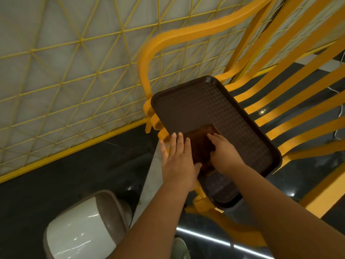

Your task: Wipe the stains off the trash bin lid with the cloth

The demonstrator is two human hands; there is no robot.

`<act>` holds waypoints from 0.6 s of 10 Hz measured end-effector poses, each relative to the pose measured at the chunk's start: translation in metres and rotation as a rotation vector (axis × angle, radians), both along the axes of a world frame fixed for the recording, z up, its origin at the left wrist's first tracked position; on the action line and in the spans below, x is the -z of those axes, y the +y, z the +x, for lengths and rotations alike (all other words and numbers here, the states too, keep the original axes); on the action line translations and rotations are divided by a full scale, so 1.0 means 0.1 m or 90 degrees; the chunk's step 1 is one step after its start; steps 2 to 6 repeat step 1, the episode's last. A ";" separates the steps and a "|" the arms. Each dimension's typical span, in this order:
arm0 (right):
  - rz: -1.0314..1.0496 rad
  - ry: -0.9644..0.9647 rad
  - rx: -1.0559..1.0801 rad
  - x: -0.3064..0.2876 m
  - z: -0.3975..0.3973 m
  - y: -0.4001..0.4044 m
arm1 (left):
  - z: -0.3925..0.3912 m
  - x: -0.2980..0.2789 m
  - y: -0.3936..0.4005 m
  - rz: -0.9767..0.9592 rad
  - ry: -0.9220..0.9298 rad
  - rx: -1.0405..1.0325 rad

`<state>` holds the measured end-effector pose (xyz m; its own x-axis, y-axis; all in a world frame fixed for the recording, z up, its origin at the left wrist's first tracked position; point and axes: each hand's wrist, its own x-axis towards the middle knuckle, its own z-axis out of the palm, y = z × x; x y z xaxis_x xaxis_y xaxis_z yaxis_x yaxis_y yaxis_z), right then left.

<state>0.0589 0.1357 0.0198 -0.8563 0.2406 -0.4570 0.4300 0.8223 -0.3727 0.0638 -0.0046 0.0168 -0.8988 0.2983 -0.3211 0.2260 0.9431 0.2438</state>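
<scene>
Both hands flat on a folded brown cloth [199, 146], left hand [177, 157] fingers straight, right hand [224, 152] fingers curled on it, cloth on dark tray [214, 109] atop yellow chair [280, 109], white-lidded trash bin [84, 227] lower left

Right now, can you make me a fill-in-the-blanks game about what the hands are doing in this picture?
1. Both hands are on a folded ____ cloth.
2. The cloth lies on a dark brown ____, which sits on the chair.
3. The chair is painted ____.
4. The left hand lies flat, and the trash bin with its white lid is ____ it in the picture.

Missing words: brown; tray; yellow; below
</scene>
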 end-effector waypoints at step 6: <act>-0.020 0.019 -0.021 -0.16 0.06 -0.12 | 0.13 -0.13 -0.33 -0.024 -0.028 0.000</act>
